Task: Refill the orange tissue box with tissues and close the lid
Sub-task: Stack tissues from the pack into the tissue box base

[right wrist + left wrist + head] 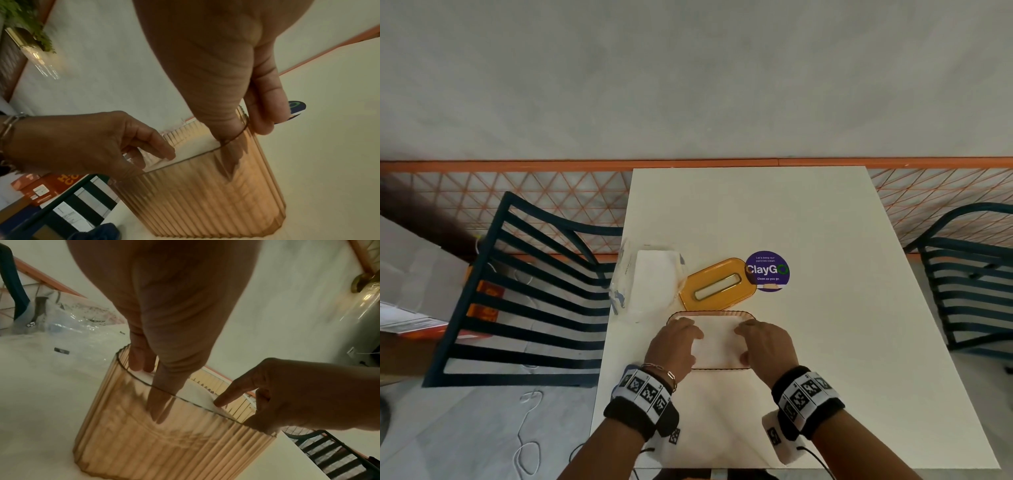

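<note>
The orange ribbed tissue box [709, 312] stands open on the white table [808, 342], just in front of me. A white tissue stack [717, 339] fills it almost to the rim. My left hand [688, 337] holds the stack's left end. Its fingers reach down inside the box wall [164, 443] and the thumb shows through the near wall. My right hand [743, 342] holds the right end, its index tip on the tissue stack [195, 391] and its thumb at the near rim. The amber lid [736, 270] with its slot lies flat behind the box.
An opened plastic tissue pack [654, 277] lies at the table's left edge beside the lid. A round purple sticker [767, 272] sits right of the lid. Dark slatted chairs [524, 291] [972, 274] flank the table. An orange-railed mesh fence [585, 164] runs behind.
</note>
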